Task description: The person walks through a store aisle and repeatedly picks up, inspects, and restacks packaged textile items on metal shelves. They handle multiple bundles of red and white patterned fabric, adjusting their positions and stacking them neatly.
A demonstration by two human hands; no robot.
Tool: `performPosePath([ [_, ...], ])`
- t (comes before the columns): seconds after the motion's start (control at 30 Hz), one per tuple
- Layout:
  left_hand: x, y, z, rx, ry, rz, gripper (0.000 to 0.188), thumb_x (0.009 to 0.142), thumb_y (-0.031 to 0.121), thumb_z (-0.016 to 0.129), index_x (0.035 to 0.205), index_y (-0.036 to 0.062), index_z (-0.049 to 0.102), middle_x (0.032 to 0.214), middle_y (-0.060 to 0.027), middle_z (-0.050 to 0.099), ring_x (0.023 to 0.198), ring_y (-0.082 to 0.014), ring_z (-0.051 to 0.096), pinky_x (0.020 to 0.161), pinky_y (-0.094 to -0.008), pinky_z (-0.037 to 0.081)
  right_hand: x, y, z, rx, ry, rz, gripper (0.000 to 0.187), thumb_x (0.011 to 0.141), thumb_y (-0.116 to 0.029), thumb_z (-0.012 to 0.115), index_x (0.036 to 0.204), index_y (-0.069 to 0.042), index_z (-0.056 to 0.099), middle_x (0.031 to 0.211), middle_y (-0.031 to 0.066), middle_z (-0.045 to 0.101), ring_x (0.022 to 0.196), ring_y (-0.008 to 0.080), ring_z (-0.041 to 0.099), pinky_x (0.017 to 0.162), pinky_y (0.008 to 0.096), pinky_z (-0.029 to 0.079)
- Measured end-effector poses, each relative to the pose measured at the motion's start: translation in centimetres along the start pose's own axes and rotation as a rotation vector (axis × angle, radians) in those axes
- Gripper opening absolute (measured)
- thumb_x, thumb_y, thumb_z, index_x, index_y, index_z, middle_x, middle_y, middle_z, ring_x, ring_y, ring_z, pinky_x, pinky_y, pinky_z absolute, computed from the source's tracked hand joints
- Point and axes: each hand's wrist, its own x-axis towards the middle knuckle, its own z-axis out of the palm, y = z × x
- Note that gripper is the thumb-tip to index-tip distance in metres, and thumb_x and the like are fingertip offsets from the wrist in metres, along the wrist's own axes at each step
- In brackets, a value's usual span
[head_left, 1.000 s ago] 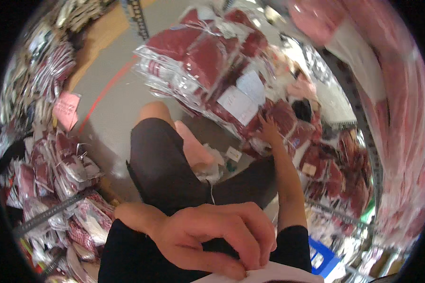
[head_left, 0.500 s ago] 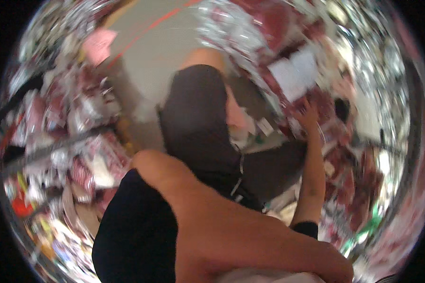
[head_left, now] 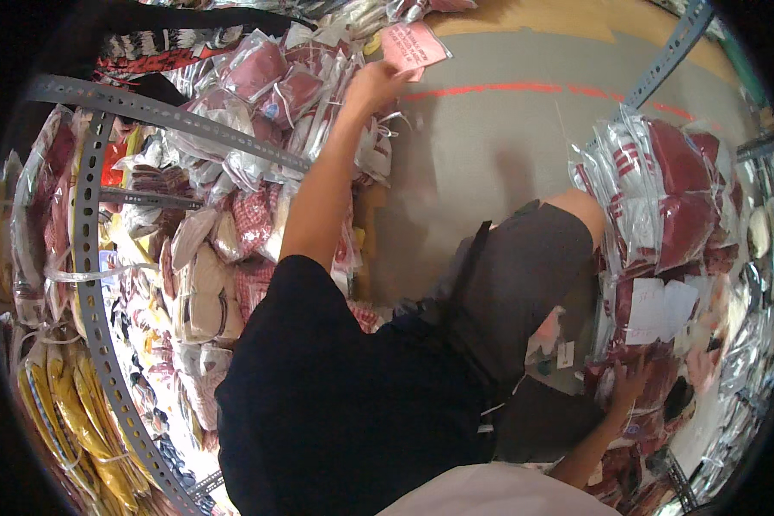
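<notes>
My left arm reaches far forward, and my left hand is closed at the lower edge of a pink printed paper, pinching it. The paper lies at the end of a pile of bagged maroon and white garments. On the right, my right hand rests with fingers spread on maroon garments in clear plastic. Just beyond it, white paper sheets lie on the same stack. A taller bundle of bagged maroon and white clothes stands farther along.
Grey slotted metal shelf posts and a crossbar frame the left side, near yellow bagged garments. Another metal post stands at the far right. Grey floor with a red line runs between the stacks. My bent knee is in the middle.
The view has swung left. My left arm, bent across my body before, now stretches forward to the pink paper. My right hand stays on the maroon garments by the white sheets.
</notes>
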Motion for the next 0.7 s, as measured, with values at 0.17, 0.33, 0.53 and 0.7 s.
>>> performPosePath([
  [0.17,3.8,-8.0,-2.3,0.309,0.668,-0.154,0.049,0.079,0.046,0.066,0.112,0.0089,0.063,0.113,-0.0160,0.061,0.108,-0.0373,0.055,0.087,-0.0510,0.046,-1.1,-2.7,-2.9,-0.048,0.002,0.108,0.083,0.072,-0.050,0.076,0.138,-0.009,0.048,0.151,0.0228,0.027,0.139,0.0411,0.027,0.109,0.0556,0.030],
  [0.33,7.1,-11.4,-8.2,0.489,0.842,-0.418,0.078,0.073,0.056,0.069,0.127,0.0035,0.050,0.126,-0.0200,0.053,0.122,-0.0366,0.046,0.095,-0.0539,0.037,-1.2,0.5,-1.0,0.028,0.102,-0.027,0.081,0.073,-0.053,0.074,0.138,-0.012,0.048,0.152,0.0210,0.025,0.138,0.0399,0.028,0.109,0.0566,0.029],
  [0.53,8.1,-16.9,-10.6,0.683,0.920,-0.509,0.096,0.063,0.065,0.071,0.134,0.0045,0.047,0.135,-0.0238,0.048,0.131,-0.0395,0.038,0.105,-0.0688,0.019,-0.6,0.9,0.1,0.019,0.034,0.066,0.085,0.070,-0.060,0.073,0.138,-0.015,0.049,0.151,0.0207,0.027,0.138,0.0408,0.029,0.108,0.0586,0.028],
  [0.7,8.2,-13.2,-12.1,0.577,0.375,-0.524,0.064,0.070,0.052,0.066,0.119,0.0121,0.064,0.126,-0.0153,0.059,0.123,-0.0370,0.049,0.102,-0.0691,0.026,-0.6,3.6,-0.3,0.019,0.082,0.075,0.086,0.067,-0.058,0.075,0.137,-0.014,0.050,0.149,0.0211,0.031,0.137,0.0416,0.030,0.108,0.0580,0.029],
])
